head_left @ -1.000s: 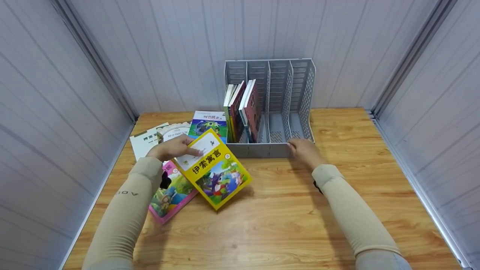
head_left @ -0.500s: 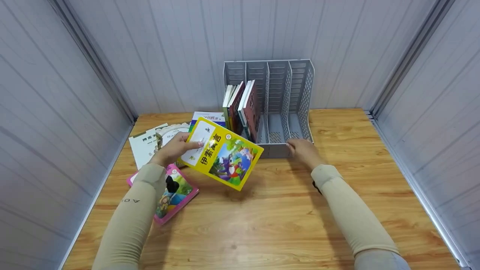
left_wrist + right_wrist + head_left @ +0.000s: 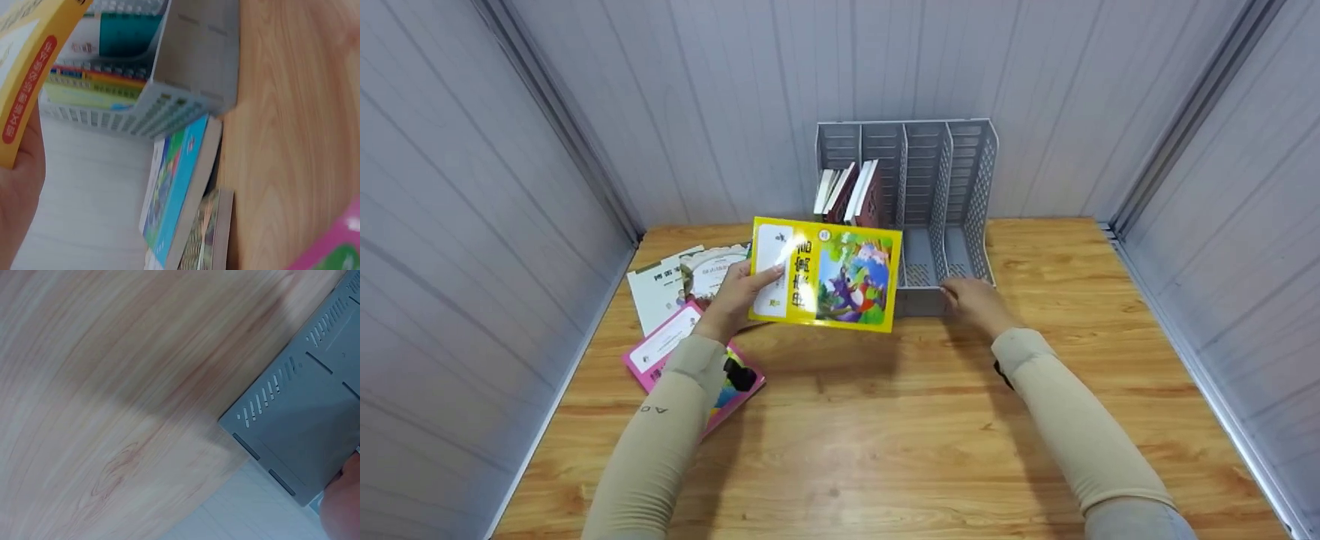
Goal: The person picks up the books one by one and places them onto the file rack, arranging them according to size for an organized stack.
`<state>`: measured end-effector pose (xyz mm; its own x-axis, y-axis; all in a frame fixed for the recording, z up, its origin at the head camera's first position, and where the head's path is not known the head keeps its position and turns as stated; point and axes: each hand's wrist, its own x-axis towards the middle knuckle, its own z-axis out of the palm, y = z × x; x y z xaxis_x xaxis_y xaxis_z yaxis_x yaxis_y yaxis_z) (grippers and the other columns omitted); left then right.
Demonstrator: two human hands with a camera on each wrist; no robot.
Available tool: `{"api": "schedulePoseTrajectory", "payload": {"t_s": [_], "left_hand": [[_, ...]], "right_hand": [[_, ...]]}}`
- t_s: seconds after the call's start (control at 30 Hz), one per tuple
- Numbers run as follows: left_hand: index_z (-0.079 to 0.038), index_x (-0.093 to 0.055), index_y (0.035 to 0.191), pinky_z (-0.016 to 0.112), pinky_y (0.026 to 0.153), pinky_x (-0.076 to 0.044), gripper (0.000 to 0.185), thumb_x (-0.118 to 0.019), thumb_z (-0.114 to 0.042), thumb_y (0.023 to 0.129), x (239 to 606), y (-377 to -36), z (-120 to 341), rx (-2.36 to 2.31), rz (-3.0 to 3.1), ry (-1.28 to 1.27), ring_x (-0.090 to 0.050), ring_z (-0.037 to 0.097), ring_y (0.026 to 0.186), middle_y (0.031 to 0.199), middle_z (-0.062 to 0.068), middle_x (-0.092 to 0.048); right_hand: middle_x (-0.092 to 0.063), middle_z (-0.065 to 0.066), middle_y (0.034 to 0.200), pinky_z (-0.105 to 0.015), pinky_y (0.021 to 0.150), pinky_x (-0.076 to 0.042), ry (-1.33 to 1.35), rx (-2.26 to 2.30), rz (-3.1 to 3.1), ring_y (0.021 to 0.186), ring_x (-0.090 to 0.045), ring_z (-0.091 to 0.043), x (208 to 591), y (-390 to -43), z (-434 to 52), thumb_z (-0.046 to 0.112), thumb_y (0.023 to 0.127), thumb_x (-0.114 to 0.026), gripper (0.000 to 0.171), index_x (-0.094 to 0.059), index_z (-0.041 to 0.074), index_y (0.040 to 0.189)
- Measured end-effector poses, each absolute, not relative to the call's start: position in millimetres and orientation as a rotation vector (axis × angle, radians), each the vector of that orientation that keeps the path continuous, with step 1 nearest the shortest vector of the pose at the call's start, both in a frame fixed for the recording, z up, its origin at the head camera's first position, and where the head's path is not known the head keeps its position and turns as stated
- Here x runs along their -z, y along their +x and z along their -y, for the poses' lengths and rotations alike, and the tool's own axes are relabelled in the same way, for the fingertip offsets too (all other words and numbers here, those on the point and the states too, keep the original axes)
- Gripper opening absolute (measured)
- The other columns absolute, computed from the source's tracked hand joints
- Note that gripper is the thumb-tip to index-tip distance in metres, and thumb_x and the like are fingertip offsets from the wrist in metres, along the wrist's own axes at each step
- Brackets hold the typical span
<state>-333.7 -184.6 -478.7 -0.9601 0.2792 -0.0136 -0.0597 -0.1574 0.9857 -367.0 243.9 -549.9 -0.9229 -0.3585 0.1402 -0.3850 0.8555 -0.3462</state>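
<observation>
My left hand [image 3: 735, 296] grips a yellow picture-covered book [image 3: 851, 281] by its white-panelled end, thumb on the cover. In the head view, the book lies sideways across the lower part of the grey file rack [image 3: 922, 302], hiding part of the standing books. The left wrist view shows the book's yellow spine [image 3: 34, 79] close up. At the rack's front edge, right of its middle, my right hand [image 3: 981, 306] holds the rim with curled fingers. The right wrist view catches the rack's grey slotted surface [image 3: 298, 433] beside that hand.
Several books [image 3: 866, 196] stand in the rack's two left compartments. Left of the rack lie a pink book [image 3: 656, 349], a white one [image 3: 655, 292] and one with a scalloped cover design [image 3: 715, 271]. A blue-edged book [image 3: 183, 185] leans near the rack's side.
My left hand has moved right and up, turning the yellow book counterclockwise until its long side is nearly level. More of the pink book's white end now shows. My right hand stays on the rack's rim.
</observation>
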Motion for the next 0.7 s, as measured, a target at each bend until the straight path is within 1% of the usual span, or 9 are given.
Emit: {"api": "schedulePoseTrajectory", "payload": {"t_s": [0.1,0.17,0.27,0.37,0.47,0.53,0.6,0.7], "left_hand": [[0.003,-0.063,0.141,0.035,0.077,-0.069,0.035,-0.058,-0.018,0.113,478.1,-332.1,173.7,-2.298,-1.853,0.207,-0.083,0.022,0.091,0.107,0.006,-0.083],[0.004,-0.061,0.144,0.035,0.078,-0.069,0.038,-0.058,-0.018,0.113,477.4,-331.2,167.0,-2.341,-1.831,0.172,-0.083,0.021,0.093,0.108,0.005,-0.083],[0.003,-0.057,0.15,0.034,0.08,-0.068,0.042,-0.057,-0.019,0.114,475.7,-330.1,157.8,-2.39,-1.793,0.124,-0.083,0.021,0.095,0.111,0.005,-0.083],[0.002,-0.056,0.151,0.035,0.08,-0.068,0.043,-0.057,-0.02,0.114,474.0,-329.5,150.3,-2.421,-1.765,0.093,-0.083,0.021,0.095,0.112,0.006,-0.082],[0.002,-0.057,0.15,0.035,0.079,-0.069,0.042,-0.057,-0.02,0.114,472.4,-329.1,144.5,-2.45,-1.759,0.072,-0.083,0.022,0.094,0.111,0.007,-0.081],[0.002,-0.057,0.15,0.035,0.079,-0.069,0.042,-0.057,-0.02,0.114,471.5,-328.9,140.7,-2.472,-1.745,0.064,-0.083,0.022,0.095,0.112,0.008,-0.081],[0.002,-0.057,0.149,0.035,0.08,-0.068,0.042,-0.057,-0.019,0.114,470.2,-328.7,136.5,-2.493,-1.733,0.042,-0.082,0.022,0.095,0.113,0.009,-0.081],[0.001,-0.057,0.15,0.034,0.083,-0.068,0.042,-0.058,-0.021,0.114,467.1,-327.9,129.6,-2.515,-1.711,-0.016,-0.082,0.022,0.098,0.118,0.011,-0.079]], "right_hand": [[-0.077,-0.021,0.114,-0.064,0.103,-0.055,0.625,-0.517,2.993,0.112,-0.072,-0.045,545.8,-365.9,-243.7,0.021,0.116,-0.051,0.031,-0.072,-0.001,0.123],[-0.075,-0.023,0.126,-0.065,0.109,-0.052,0.634,-0.501,3.025,0.122,-0.07,-0.047,542.4,-364.7,-243.2,0.024,0.117,-0.048,0.037,-0.07,-0.002,0.133],[-0.07,-0.025,0.142,-0.064,0.117,-0.048,0.624,-0.52,3.058,0.133,-0.064,-0.048,536.8,-362.7,-243.2,0.027,0.117,-0.048,0.044,-0.061,-0.002,0.147],[-0.063,-0.028,0.15,-0.063,0.121,-0.045,0.582,-0.603,3.026,0.141,-0.059,-0.049,529.1,-360.4,-244.2,0.026,0.116,-0.05,0.049,-0.053,-0.004,0.155],[-0.058,-0.031,0.154,-0.062,0.124,-0.042,0.527,-0.735,2.898,0.145,-0.055,-0.05,518.1,-357.1,-244.3,0.024,0.115,-0.053,0.052,-0.05,-0.006,0.156],[-0.057,-0.031,0.155,-0.063,0.125,-0.041,0.51,-0.809,2.77,0.146,-0.053,-0.05,510.0,-353.8,-242.9,0.023,0.113,-0.055,0.051,-0.052,-0.007,0.154],[-0.059,-0.031,0.152,-0.062,0.124,-0.042,0.528,-0.848,2.631,0.144,-0.055,-0.05,501.1,-348.9,-240.2,0.02,0.112,-0.058,0.049,-0.056,-0.009,0.15],[-0.063,-0.031,0.147,-0.062,0.121,-0.045,0.612,-0.837,2.438,0.139,-0.059,-0.051,488.0,-339.2,-233.0,0.016,0.108,-0.063,0.045,-0.06,-0.01,0.145]]}}
